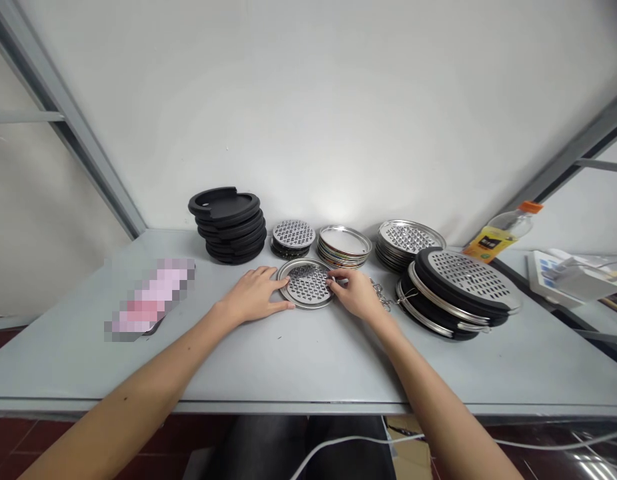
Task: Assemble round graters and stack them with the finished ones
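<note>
Both hands are apart, with a rimmed metal plate (308,285) lying between them on the desk (288,363), its perforated face up. The left hand (254,293) is spread open, thumb at the plate's left rim; the right hand (357,292) has its thumb and fingertips at the opposite edge, though I cannot tell whether they pinch or only press. Steadying the rim from 2 opposite sides looks sound: light, even pressure should keep the plate flat, with fingertips clear of the raised perforations. Just beside the right hand are small metal hooks (379,293), which could snag the rim. Beyond the hands stand perforated discs (294,235), rimmed lids (345,241) and perforated trays (411,239); black rings (228,223) rise beyond the left hand, and a mixed pile (468,283) sits right of the right hand.
</note>
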The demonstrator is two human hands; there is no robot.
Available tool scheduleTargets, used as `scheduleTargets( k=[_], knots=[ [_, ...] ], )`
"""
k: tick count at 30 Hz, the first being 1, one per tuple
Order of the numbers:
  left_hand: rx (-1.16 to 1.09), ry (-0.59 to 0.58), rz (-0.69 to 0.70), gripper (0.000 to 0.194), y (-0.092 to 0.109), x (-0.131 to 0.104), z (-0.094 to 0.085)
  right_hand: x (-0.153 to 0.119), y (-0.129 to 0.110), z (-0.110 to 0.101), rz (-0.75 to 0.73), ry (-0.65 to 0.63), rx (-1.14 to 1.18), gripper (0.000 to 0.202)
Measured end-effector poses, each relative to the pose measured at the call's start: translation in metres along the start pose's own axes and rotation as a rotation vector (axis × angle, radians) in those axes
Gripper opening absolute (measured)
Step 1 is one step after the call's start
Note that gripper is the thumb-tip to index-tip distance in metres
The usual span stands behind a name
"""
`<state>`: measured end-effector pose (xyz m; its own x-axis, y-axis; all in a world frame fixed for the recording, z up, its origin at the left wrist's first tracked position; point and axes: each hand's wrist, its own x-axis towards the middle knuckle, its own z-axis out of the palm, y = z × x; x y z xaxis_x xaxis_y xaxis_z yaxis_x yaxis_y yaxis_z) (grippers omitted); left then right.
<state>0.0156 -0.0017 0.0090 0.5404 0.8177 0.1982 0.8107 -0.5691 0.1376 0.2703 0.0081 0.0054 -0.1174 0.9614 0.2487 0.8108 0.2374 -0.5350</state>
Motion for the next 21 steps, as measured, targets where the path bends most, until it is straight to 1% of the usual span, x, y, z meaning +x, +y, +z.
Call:
scheduleTargets(
  k=[5,10,15,21],
  knots=[
    [0.000,-0.006,-0.009,0.060,0.0000,-0.0002,0.0020,-0.0002,-0.0009,0.0003,0.036,-0.011,0.017,0.023],
    [-0.007,-0.030,-0.028,0.061,0.0019,0.0004,0.0009,0.0012,0.0007,0.0023,-0.027,0.026,0.034,0.019],
    [-0.002,-0.050,-0.041,0.063,0.0030,0.0009,-0.0004,0.0023,0.0015,0.0042,-0.002,0.002,0.030,0.021],
    [-0.016,-0.042,-0.044,0.064,0.0028,0.0007,-0.0006,0.0014,-0.0025,0.0018,-0.042,-0.031,0.026,0.020]
  ],
)
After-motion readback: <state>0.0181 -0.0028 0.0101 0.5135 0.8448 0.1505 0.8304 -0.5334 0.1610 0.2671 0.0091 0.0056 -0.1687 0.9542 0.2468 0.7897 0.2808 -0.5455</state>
